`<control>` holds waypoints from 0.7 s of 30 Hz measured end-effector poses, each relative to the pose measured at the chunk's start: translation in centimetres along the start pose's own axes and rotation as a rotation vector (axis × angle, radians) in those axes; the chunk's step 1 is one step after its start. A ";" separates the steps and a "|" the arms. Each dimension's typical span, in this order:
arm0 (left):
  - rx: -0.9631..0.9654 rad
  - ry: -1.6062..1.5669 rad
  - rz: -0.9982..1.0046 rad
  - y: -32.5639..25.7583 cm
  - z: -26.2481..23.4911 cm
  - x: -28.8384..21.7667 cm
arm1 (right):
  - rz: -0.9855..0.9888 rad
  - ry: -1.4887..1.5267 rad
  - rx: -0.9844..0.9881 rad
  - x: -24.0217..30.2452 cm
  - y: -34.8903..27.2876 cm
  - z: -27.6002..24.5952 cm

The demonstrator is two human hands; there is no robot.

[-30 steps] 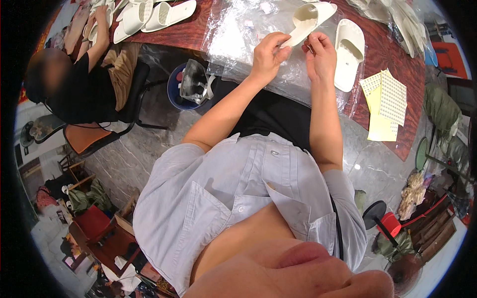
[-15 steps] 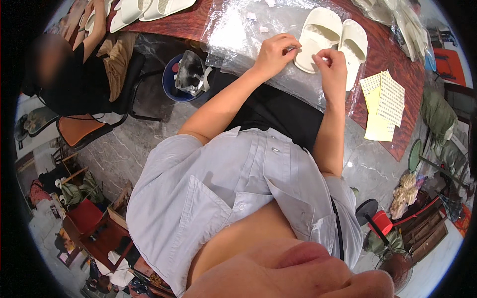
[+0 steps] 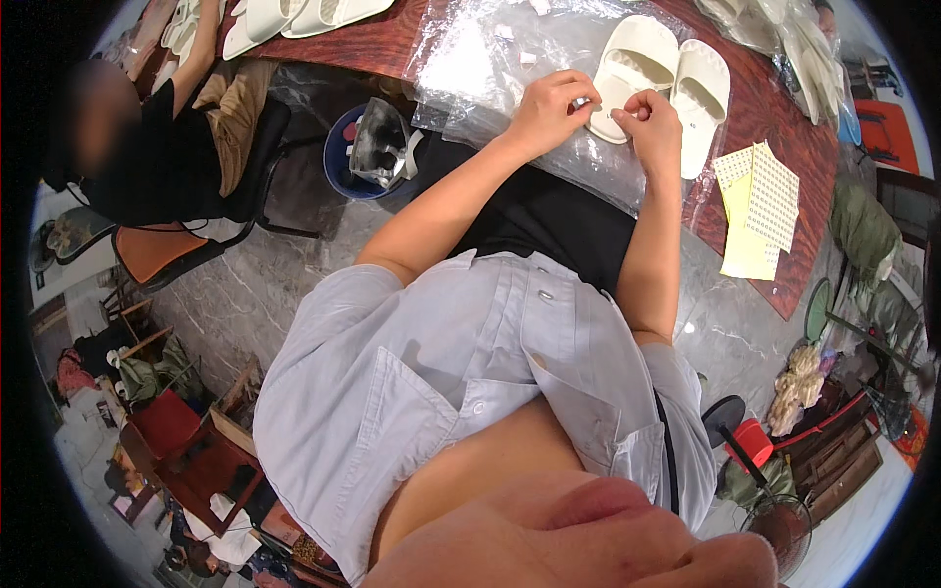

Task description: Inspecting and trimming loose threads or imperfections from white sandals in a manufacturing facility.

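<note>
Two cream-white foam slide sandals (image 3: 665, 83) lie side by side on a sheet of clear crinkled plastic film (image 3: 470, 69) spread over the dark red-brown wooden table (image 3: 372, 44). The left hand (image 3: 545, 110) rests at the near edge of the left sandal of the pair, its fingers curled in with thumb and forefinger pinched narrow on something tiny and pale; what it is cannot be told at this size. The right hand (image 3: 651, 127) sits just beside it, touching the gap between the two sandals, its fingertips likewise drawn together in a tight pinch. The two hands are near each other, almost meeting over the sandal's heel end.

To the right of the pair, at the table's edge, lie pale yellow sheets of small stickers (image 3: 757, 201). Small white scraps (image 3: 518, 49) dot the plastic film beyond the hands. Below the table's near-left edge stands a round dark blue bin (image 3: 345, 157) holding crumpled silvery material. Farther left, another person in dark clothing (image 3: 147, 157) sits on an orange-seated chair (image 3: 162, 250), with more pale sandals (image 3: 294, 15) on the table before them.
</note>
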State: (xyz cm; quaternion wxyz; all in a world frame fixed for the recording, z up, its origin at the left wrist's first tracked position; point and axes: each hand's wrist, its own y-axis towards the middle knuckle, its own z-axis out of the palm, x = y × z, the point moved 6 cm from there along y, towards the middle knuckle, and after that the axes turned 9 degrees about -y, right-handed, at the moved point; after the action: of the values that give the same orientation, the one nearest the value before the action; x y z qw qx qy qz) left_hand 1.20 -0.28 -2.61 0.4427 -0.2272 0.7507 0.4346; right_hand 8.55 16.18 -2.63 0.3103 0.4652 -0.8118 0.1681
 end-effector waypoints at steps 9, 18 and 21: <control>0.159 0.296 0.350 -0.7 1.3 -1.9 | 0.013 0.085 -0.085 -1.1 0.2 0.0; 0.163 0.359 0.355 -0.9 1.6 -2.3 | -0.037 0.203 -0.204 -0.6 -1.4 -3.5; 0.179 0.361 0.361 -0.8 1.6 -2.5 | -0.110 -0.088 -0.229 -0.4 -0.8 -5.3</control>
State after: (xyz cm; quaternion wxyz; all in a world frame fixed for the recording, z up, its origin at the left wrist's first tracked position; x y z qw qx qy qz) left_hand 3.78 0.54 -1.22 0.2355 -0.1234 0.8811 0.3911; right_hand 11.27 18.99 1.03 0.3340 0.4775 -0.8118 0.0364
